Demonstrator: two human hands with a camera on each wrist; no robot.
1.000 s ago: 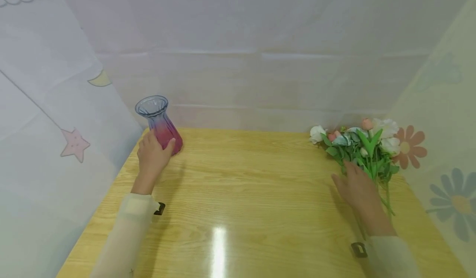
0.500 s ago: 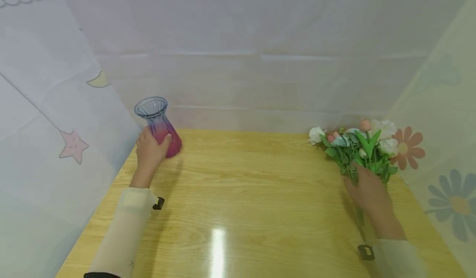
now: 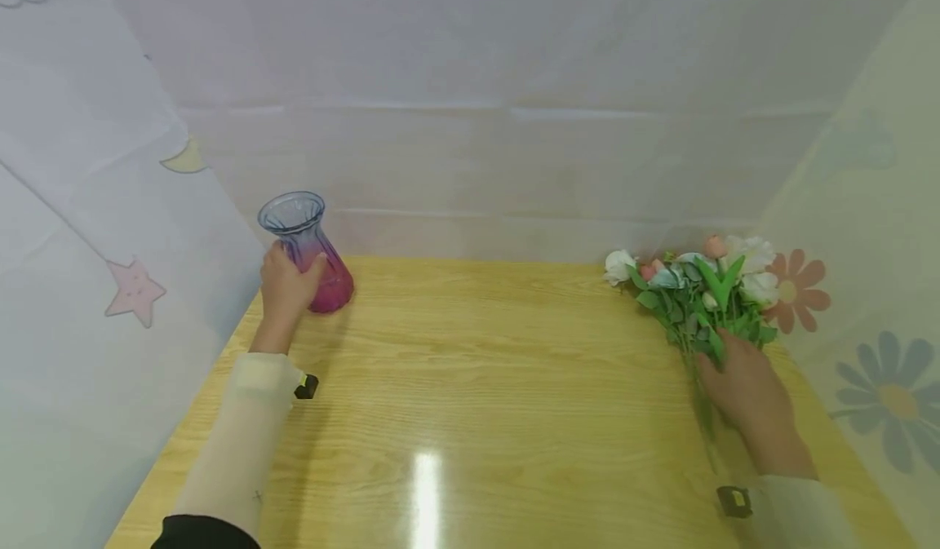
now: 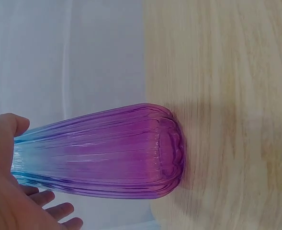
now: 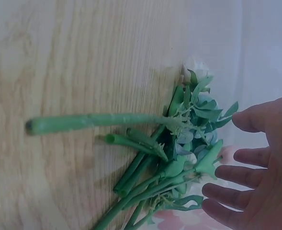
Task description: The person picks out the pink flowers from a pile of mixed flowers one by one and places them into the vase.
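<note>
1. the left hand (image 3: 285,286) has slid up the vase (image 3: 308,249) and now wraps its neck.
2. the right hand (image 3: 745,386) has moved onto the flowers (image 3: 693,288), fingers open, gripping nothing yet.
3. both things sit on the worktop (image 3: 499,386).

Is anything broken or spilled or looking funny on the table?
Nothing looks broken or spilled. The vase stands upright at the table's far left corner with the left hand around it. The flowers lie flat on the right, not in the vase, under the right hand.
</note>
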